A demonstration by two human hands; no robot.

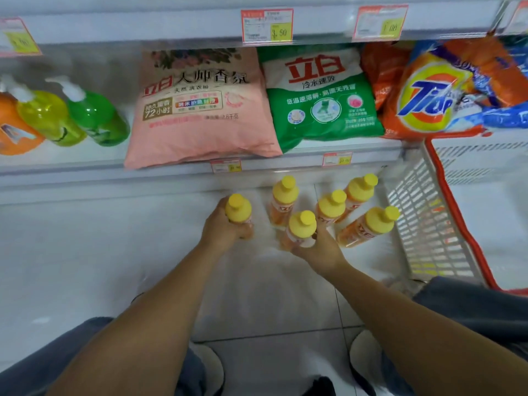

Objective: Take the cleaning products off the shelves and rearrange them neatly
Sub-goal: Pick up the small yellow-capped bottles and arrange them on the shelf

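Note:
Several orange bottles with yellow caps stand on the tiled floor in front of the lowest shelf. My left hand (221, 227) grips the leftmost bottle (239, 210), which stands apart from the group. My right hand (320, 247) holds the front bottle (300, 228) of the cluster. Behind and right of it stand other bottles (285, 195), (331, 205), (360, 188) and a tilted one (371, 225). On the shelf above lie a pink detergent bag (197, 110), a green and white bag (320, 98) and an orange Tide bag (431, 95).
Green (97, 118), yellow-green (48, 118) and orange (14, 130) pump bottles stand at the shelf's left. A white basket with a red rim (423, 218) sits on the floor right of the bottles. My knees and shoes show at the bottom.

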